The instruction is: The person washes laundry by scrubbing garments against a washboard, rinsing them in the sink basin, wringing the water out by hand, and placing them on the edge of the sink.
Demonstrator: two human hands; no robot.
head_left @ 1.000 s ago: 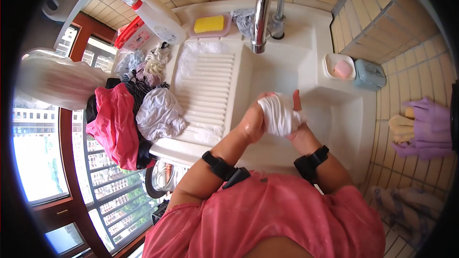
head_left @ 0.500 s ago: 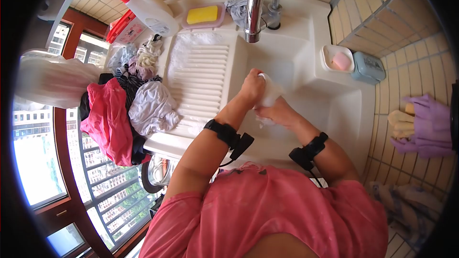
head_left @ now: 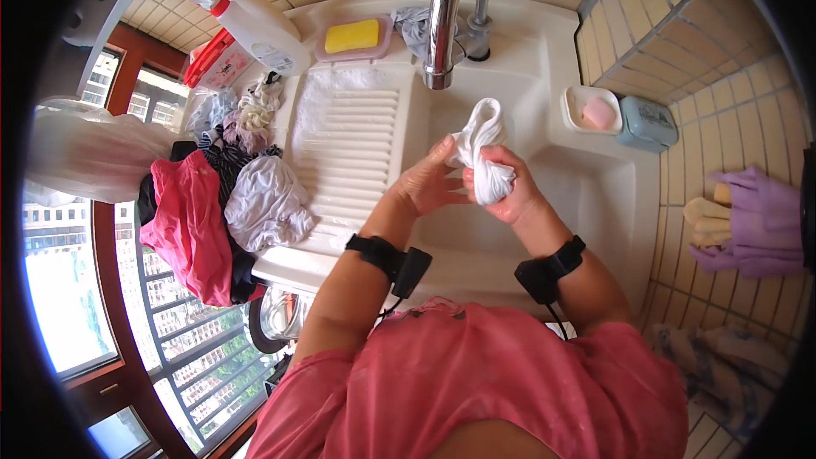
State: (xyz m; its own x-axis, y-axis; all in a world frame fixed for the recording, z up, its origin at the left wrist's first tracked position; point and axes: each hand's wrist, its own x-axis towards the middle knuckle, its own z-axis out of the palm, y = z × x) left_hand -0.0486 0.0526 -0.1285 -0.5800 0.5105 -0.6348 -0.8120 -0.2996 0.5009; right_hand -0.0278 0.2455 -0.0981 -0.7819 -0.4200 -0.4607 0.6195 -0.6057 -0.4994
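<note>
Gripping the white cloth (head_left: pixel 484 132) by its near end, my right hand (head_left: pixel 520 195) was clamped around the bunched fabric above the sink (head_left: pixel 599 212). The cloth's long axis ran roughly from six to twelve o'clock, its looped end pointing away from me. From my left hand (head_left: pixel 422 183) it lay at about two o'clock, very near; whether those fingertips touched its edge I could not tell. That hand was open, fingers parted, so my right was the nearer. The tap (head_left: pixel 442 25) stood at eleven o'clock from the cloth, and the ribbed washboard (head_left: pixel 353 153) at ten from my left hand
</note>
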